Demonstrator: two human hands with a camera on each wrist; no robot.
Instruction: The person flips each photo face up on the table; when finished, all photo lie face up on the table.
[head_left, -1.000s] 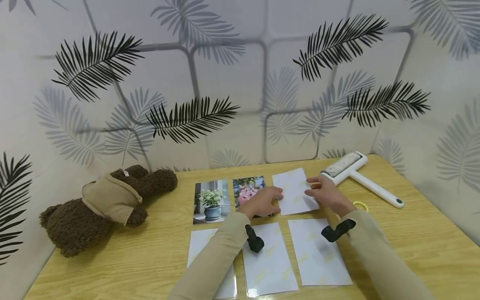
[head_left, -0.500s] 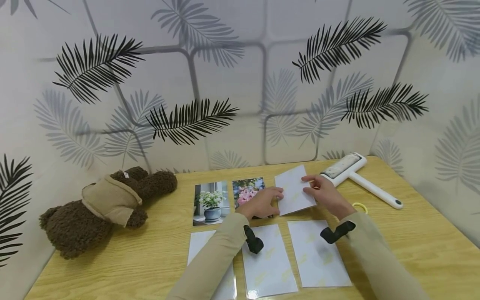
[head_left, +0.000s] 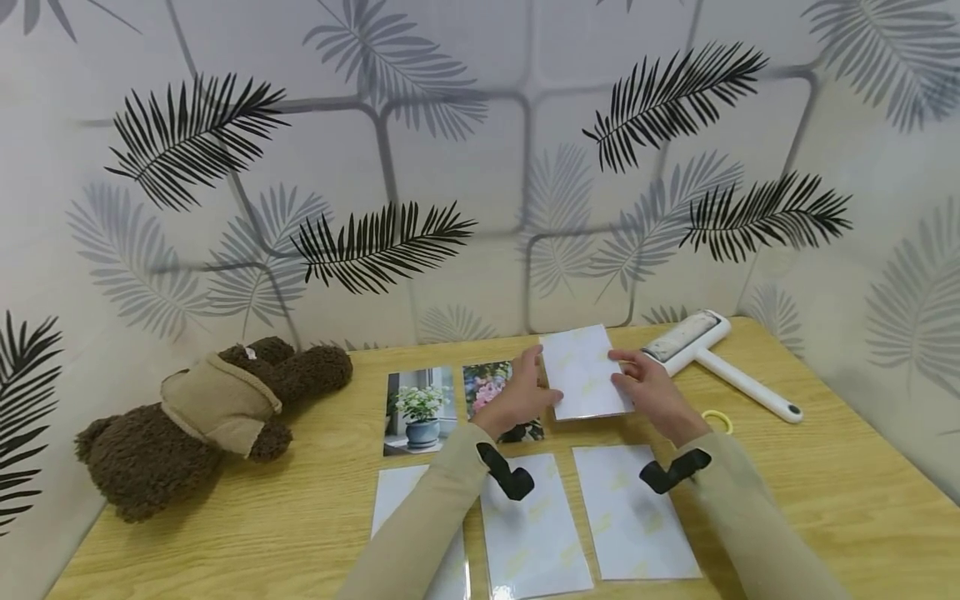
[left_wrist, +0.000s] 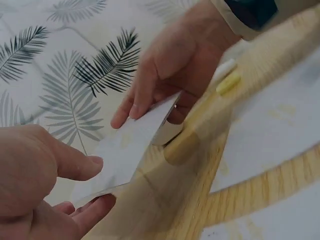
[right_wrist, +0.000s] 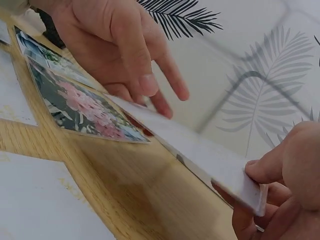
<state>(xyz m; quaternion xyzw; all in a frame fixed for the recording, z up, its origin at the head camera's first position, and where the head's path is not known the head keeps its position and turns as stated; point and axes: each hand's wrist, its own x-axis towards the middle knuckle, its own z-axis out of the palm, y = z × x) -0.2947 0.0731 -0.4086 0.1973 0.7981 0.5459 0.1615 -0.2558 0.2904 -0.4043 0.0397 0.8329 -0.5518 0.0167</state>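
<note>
A white card (head_left: 585, 371) with faint yellow print is lifted and tilted above the table's back part. My left hand (head_left: 521, 396) grips its left side, thumb over the white face and fingers beneath, as the left wrist view shows. On the opposite side, my right hand (head_left: 660, 396) pinches the edge; the right wrist view has its thumb (right_wrist: 267, 167) on top and fingers underneath. The card's underside is mostly hidden. Just left lies a photo of pink flowers (head_left: 483, 392), partly covered by my left hand, and beyond it a photo of a potted plant (head_left: 420, 417).
Three white cards lie in a front row: left (head_left: 397, 492), middle (head_left: 532, 533) and right (head_left: 633, 517). Behind my right hand rests a white squeegee-like tool (head_left: 738, 379), near a yellow ring (head_left: 720, 419). A brown teddy bear (head_left: 157, 454) lies at left, before a patterned wall.
The card has risen off the table and its near edge now tilts up. My left hand has shifted from the card's lower left corner up along its left side, fingers now reaching under it.
</note>
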